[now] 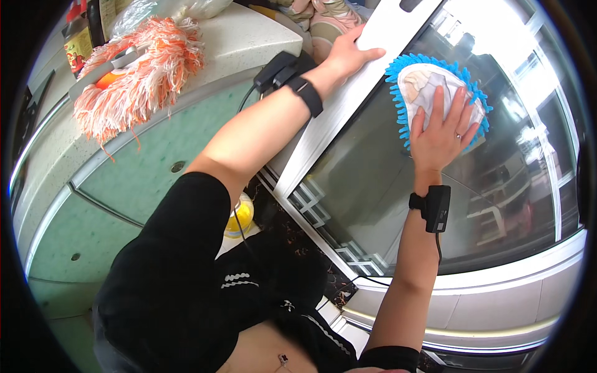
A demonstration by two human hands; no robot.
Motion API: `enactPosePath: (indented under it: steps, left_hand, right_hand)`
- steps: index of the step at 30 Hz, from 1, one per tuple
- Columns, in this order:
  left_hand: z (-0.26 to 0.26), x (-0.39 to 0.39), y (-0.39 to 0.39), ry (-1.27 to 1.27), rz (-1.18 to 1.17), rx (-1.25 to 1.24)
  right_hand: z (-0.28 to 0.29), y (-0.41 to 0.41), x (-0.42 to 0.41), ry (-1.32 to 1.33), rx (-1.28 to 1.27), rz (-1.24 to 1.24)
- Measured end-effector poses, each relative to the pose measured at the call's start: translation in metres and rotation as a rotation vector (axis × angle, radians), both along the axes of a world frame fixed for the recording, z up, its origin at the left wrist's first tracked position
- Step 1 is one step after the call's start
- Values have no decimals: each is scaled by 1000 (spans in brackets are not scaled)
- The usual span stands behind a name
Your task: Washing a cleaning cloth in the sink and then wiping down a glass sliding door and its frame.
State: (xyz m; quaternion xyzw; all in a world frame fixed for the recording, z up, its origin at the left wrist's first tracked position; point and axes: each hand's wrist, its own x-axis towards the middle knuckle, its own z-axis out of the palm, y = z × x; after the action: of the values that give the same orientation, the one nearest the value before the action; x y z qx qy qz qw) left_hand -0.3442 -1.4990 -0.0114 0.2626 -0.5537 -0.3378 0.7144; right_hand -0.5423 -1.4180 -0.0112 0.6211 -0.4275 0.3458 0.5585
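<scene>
My left hand (pixel 347 57) grips the edge of a white door frame (pixel 333 107), its thumb lying along the front face. The frame surrounds a large reflective glass pane (pixel 368 172). Against the upper part of that glass, my right hand (pixel 443 128) presses a blue chenille mop pad (pixel 417 86). The fingers lie spread over the pad's pale backing, and blue tufts stick out around its rim. Glass hides behind the pad, so its tufted face is out of sight. Each wrist wears a black strapped device.
An orange-and-white string duster (pixel 158 79) rests on the speckled countertop (pixel 242 35), beside a sauce bottle (pixel 78 46) and a clear plastic bag (pixel 144 16). Green cabinet doors (pixel 154 144) run below. A container of yellow liquid (pixel 244 214) stands low behind my left arm. Patterned fabric (pixel 326 35) shows beyond the frame.
</scene>
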Motion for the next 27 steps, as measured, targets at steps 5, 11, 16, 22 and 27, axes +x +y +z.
enactPosePath:
  steps: [5, 11, 16, 22, 27]
  left_hand:
    - [-7, 7, -7, 72, -83, 32]
    - [15, 1, -3, 151, -165, 167]
    - [8, 8, -3, 265, -270, 233]
    - [4, 3, 1, 287, -259, 252]
    - [22, 6, 5, 254, -277, 323]
  right_hand:
    - [-1, 0, 1, -2, 3, -15]
    - [-1, 0, 1, -1, 11, -24]
    - [0, 1, 4, 3, 5, -16]
    - [-1, 2, 4, 11, 8, -26]
    - [-1, 1, 4, 17, 4, -23]
